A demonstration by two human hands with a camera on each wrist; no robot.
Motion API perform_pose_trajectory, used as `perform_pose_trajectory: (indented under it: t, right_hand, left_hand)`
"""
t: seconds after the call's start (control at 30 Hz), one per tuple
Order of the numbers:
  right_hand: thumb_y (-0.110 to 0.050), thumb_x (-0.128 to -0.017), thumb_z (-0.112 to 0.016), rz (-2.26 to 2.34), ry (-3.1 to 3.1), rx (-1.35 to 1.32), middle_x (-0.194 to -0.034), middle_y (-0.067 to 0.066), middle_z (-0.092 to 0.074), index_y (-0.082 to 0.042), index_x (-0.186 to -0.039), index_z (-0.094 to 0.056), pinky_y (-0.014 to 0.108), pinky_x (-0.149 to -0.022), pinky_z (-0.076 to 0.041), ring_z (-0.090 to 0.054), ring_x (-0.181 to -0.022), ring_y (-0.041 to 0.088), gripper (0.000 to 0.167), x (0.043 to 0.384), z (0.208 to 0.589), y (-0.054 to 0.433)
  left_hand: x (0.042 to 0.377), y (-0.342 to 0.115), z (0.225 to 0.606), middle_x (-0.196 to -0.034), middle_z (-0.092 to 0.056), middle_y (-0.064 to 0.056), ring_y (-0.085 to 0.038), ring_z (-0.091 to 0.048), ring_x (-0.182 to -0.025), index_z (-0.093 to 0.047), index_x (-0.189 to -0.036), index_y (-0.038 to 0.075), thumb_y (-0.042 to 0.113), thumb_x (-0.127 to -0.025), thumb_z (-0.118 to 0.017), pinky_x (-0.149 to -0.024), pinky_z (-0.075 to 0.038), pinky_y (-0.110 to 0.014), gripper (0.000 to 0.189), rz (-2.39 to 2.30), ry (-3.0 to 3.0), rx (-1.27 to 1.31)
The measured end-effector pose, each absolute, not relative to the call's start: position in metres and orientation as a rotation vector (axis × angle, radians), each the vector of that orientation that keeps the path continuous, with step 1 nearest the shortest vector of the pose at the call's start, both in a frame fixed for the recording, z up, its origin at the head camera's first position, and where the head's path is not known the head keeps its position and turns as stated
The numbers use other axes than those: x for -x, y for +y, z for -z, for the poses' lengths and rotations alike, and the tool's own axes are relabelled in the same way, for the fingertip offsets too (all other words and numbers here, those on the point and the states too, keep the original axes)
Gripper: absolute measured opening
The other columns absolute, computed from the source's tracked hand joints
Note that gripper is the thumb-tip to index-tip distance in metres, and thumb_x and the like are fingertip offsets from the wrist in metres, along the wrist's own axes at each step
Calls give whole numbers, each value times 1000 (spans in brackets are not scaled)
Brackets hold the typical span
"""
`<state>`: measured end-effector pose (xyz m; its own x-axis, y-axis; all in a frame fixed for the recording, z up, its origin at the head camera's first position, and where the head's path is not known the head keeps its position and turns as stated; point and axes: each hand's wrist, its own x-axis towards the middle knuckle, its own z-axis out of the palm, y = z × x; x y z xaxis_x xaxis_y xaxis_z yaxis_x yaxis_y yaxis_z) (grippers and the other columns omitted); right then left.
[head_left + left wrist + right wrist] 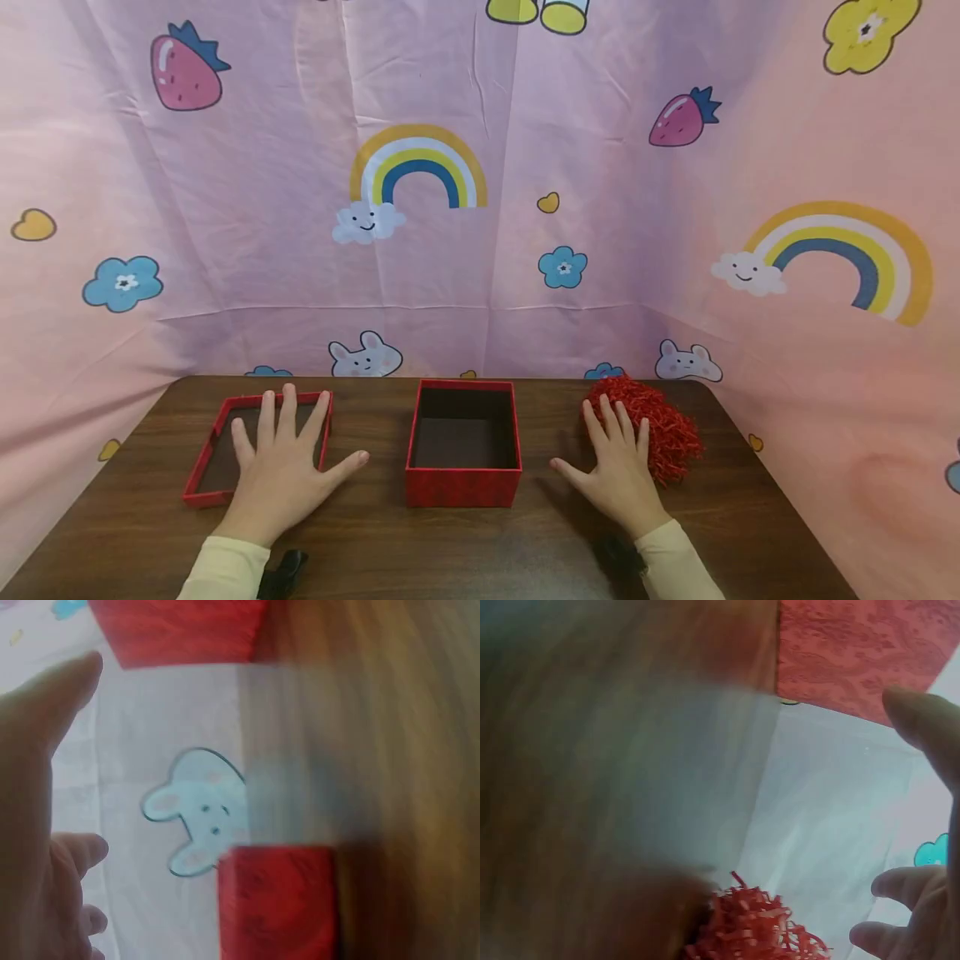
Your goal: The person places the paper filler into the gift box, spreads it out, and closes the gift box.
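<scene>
A red patterned box (463, 487) with a dark inside stands open in the middle of the table, between the two hands. My left hand (281, 475) is spread wide, overlapping the shallow red box lid (206, 499) in the head view; the lid lies with its dark inside facing up. On the other side my right hand (618, 479) is spread too, its fingertips in front of a heap of red shredded paper (667, 433). Neither hand holds anything. The right wrist view shows the paper shreds (754, 930) below the box's patterned side (855, 656).
All of it rests on a dark brown wooden table (420, 554). A pink and lilac cloth (450, 275) printed with rainbows, strawberries and flowers hangs behind the table and along both sides. A dark strap piece (285, 573) sits at the left wrist.
</scene>
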<state>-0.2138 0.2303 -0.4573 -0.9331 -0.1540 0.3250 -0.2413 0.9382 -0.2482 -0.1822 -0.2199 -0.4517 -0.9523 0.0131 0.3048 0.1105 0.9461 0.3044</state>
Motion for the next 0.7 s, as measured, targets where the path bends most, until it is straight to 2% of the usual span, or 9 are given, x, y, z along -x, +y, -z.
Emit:
perform_pose_trajectory:
  t: [0.3,0.4,0.57,0.7]
  right_hand:
    - [-62,-82,-77,-514,-2776,-331,-166,20,-30,-10,-161,-37,71,-122,-6,-20,-154,43,103,212,442,224]
    - [-60,-84,-77,-560,-2762,-364,-166,18,-31,-11,-161,-37,69,-123,-11,-24,-153,41,100,210,437,222]
    - [-55,-87,-78,-642,-2761,-433,-165,17,-34,-11,-161,-37,67,-121,-24,-31,-150,41,95,208,430,228]
    - [-53,-89,-78,-653,-2808,-460,-165,15,-35,-14,-161,-37,67,-115,-34,-34,-149,40,91,211,423,239]
  left_hand:
    - [178,-207,436,-169,-6,-31,-47,9,-156,-20,-167,16,70,-93,-60,-116,17,-73,99,587,-2725,163]
    - [178,-205,431,-169,-9,-29,-48,3,-156,-21,-166,17,64,-95,-62,-118,5,-76,95,721,-2710,185]
    - [183,-201,428,-169,-17,-23,-51,-14,-153,-22,-166,19,58,-98,-63,-109,-22,-83,88,1006,-2699,202]
    - [190,-197,428,-164,-32,-22,-48,-35,-146,-28,-164,15,53,-101,-62,-110,-36,-72,81,1205,-2674,232]
